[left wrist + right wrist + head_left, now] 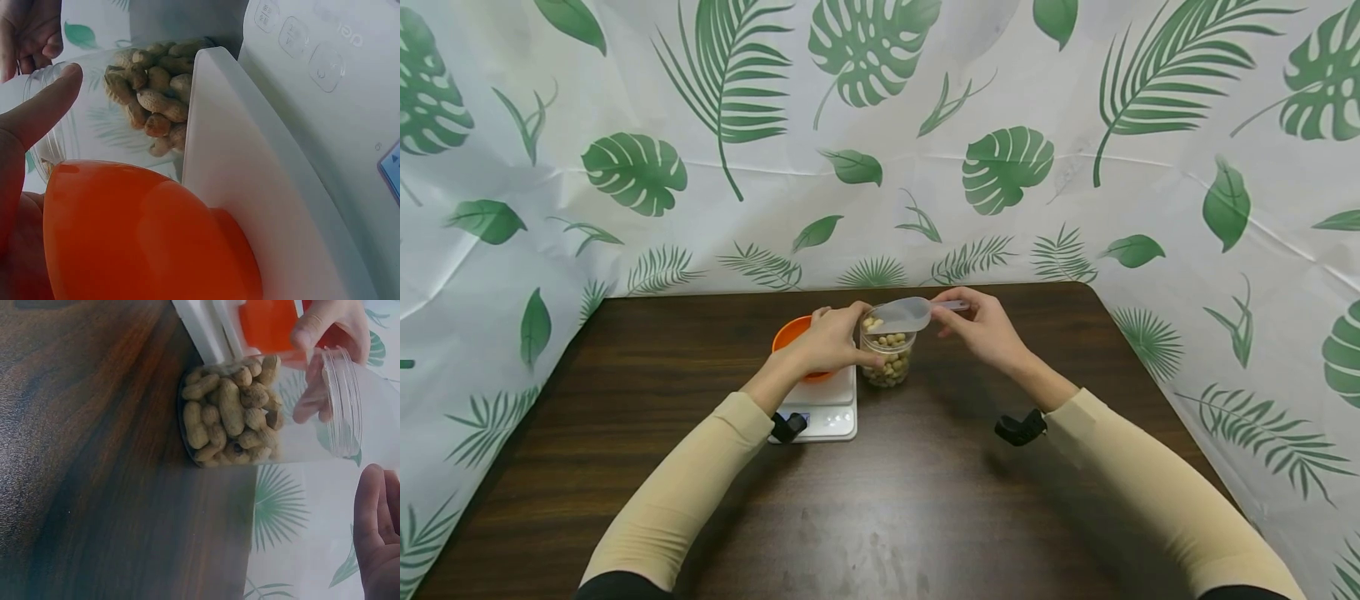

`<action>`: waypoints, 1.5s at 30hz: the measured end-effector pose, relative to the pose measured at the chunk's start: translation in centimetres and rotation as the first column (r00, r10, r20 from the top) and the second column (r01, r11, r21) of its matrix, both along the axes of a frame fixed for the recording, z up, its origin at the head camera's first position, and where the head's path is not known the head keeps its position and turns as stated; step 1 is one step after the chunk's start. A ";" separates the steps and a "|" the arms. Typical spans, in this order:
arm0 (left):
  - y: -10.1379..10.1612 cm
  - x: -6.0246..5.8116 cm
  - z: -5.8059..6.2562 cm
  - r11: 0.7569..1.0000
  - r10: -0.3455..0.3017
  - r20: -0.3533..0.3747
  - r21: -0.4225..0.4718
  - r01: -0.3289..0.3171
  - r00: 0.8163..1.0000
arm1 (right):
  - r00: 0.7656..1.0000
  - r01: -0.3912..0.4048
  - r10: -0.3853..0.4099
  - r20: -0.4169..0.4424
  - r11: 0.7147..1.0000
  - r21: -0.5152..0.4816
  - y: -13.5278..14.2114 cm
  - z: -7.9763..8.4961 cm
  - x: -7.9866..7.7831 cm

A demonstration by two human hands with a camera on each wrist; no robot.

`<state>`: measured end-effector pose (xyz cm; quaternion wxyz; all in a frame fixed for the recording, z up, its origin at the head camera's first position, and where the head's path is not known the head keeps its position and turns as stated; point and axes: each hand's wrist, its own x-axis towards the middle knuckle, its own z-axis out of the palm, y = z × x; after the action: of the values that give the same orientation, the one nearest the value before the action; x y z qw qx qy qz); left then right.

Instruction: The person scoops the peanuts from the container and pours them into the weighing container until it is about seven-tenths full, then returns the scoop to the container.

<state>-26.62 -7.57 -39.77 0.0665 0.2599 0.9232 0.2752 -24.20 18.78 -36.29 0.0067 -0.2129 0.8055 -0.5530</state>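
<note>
A clear jar (pixel 887 371) stands upright on the table, touching or close beside the white scale. Peanuts in their shells (pixel 231 412) fill its lower part, as the right wrist view shows. My left hand (pixel 833 340) grips the jar near its rim, the thumb (pixel 47 109) on the near side. Between thumb and fingers, my right hand (pixel 983 327) pinches the handle of a translucent scoop (pixel 906 315) whose bowl lies over the jar's mouth. Whether the scoop carries peanuts is unclear. Beneath my left wrist, an orange bowl (pixel 150 231) sits on the scale.
The white kitchen scale (pixel 833 423) has buttons and a small display on its front, left of the jar. A dark wood table (pixel 700 333) runs back to a leaf-patterned sheet (pixel 925 192) hanging behind and at both sides.
</note>
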 end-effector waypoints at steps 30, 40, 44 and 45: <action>-3.3 1.0 0.9 0.998 0.065 -0.092 -0.007 -0.066 0.994 | 0.996 -0.026 0.045 0.083 0.975 -0.219 0.7 -2.3 -1.9; -5.4 1.7 0.9 0.992 0.113 -0.075 0.061 -0.109 0.991 | 0.996 -0.034 0.050 0.071 0.978 -0.205 -1.0 -1.9 -1.8; -6.4 2.1 0.8 0.990 0.122 -0.040 0.081 -0.119 0.992 | 0.995 -0.050 0.067 0.072 0.975 -0.215 -1.8 -1.8 -1.8; -6.6 2.2 0.8 0.989 0.125 -0.029 0.087 -0.122 0.992 | 0.995 -0.054 0.072 0.074 0.974 -0.219 -1.9 -1.8 -1.8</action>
<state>-24.41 -14.15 -38.94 0.0226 0.2094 0.9260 0.3132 -25.99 16.84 -38.08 0.0337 -0.2153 0.7325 -0.6450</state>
